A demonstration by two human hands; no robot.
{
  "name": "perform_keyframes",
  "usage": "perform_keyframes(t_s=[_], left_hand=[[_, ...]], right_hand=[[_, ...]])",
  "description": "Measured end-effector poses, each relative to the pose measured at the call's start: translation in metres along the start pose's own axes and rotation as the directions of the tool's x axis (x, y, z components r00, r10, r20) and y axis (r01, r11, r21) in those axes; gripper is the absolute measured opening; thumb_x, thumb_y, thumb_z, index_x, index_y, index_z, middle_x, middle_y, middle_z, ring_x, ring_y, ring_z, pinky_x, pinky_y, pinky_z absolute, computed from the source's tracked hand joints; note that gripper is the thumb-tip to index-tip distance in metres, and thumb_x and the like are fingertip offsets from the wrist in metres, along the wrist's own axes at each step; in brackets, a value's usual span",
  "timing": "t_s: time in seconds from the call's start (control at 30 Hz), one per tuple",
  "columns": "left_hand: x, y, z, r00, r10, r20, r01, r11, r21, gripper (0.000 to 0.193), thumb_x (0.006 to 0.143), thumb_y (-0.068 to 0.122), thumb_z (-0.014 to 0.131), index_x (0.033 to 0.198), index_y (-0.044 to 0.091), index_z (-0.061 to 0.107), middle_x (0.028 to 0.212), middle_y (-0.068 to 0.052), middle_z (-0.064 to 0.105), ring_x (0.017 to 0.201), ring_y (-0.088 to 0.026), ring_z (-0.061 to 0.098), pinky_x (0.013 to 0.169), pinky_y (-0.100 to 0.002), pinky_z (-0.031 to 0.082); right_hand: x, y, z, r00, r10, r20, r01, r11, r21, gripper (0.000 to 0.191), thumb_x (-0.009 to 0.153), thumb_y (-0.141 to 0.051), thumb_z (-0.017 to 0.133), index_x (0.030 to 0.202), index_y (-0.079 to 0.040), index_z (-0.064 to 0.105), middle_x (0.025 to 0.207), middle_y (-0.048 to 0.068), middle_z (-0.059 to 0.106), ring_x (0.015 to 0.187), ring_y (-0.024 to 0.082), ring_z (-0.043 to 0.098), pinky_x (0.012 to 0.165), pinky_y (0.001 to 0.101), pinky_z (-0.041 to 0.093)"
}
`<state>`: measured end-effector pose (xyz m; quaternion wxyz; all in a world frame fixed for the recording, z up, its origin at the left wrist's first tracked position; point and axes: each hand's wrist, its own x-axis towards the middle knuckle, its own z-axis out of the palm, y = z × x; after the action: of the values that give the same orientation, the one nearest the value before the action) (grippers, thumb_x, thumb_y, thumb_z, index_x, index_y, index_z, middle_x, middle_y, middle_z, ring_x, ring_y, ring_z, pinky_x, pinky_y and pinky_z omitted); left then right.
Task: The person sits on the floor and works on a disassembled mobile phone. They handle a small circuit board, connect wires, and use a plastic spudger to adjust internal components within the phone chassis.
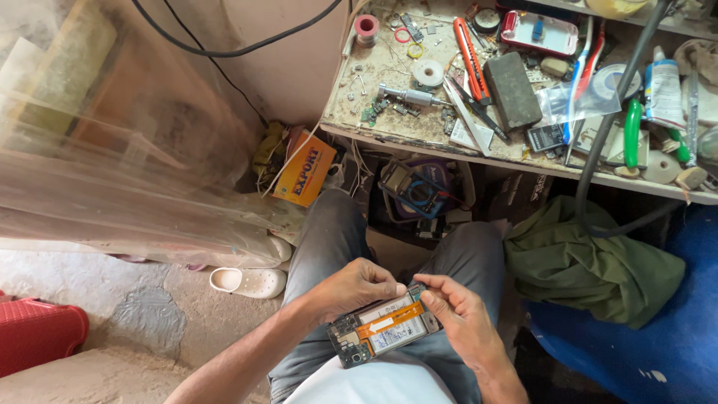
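Head cam looks straight down at my lap, where I've got an opened phone (pixel 383 331) with its back off, board and orange flex cable showing. Left hand (pixel 351 288) clamps the top edge with fingers curled tight to keep it steady over my knees. Right hand (pixel 460 318) has its fingers (pixel 431 299) pinched together on the phone's upper corner, seems like so I can work that edge. Cluttered table (pixel 419 135) sits just ahead, so the orange utility knife (pixel 470 49), grey block (pixel 512 90) and tape roll (pixel 428 72) are within reach. Green cloth (pixel 591 262) is bunched beside my right leg.
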<state>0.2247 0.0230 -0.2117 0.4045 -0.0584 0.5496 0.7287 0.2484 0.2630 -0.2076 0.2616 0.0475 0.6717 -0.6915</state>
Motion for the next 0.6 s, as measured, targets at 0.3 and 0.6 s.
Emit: perform_keyframes(t_s=[0.3, 0.6], left_hand=[[0.014, 0.0, 0.013, 0.997, 0.043, -0.064, -0.037, 0.996, 0.083, 0.039, 0.094, 0.029, 0.077, 0.065, 0.006, 0.065, 0.057, 0.001, 0.059, 0.049, -0.004, 0.049, 0.043, -0.024, 0.038], [0.026, -0.007, 0.008, 0.993, 0.026, -0.114, 0.011, 0.949, 0.314, 0.043, 0.094, 0.038, 0.074, 0.069, 0.002, 0.071, 0.059, -0.001, 0.063, 0.052, -0.007, 0.054, 0.046, -0.026, 0.043]], right_hand=[[-0.001, 0.0, 0.002, 1.0, -0.007, -0.006, 0.007, 1.0, -0.012, 0.037, 0.096, -0.017, 0.063, 0.127, 0.002, 0.068, 0.098, 0.01, 0.079, 0.087, 0.012, 0.072, 0.076, 0.0251, 0.059], [0.003, 0.017, 0.002, 0.999, 0.003, -0.04, 0.002, 0.993, 0.121, 0.035, 0.097, -0.013, 0.064, 0.127, 0.005, 0.069, 0.099, 0.012, 0.078, 0.087, 0.014, 0.072, 0.078, 0.0266, 0.059]])
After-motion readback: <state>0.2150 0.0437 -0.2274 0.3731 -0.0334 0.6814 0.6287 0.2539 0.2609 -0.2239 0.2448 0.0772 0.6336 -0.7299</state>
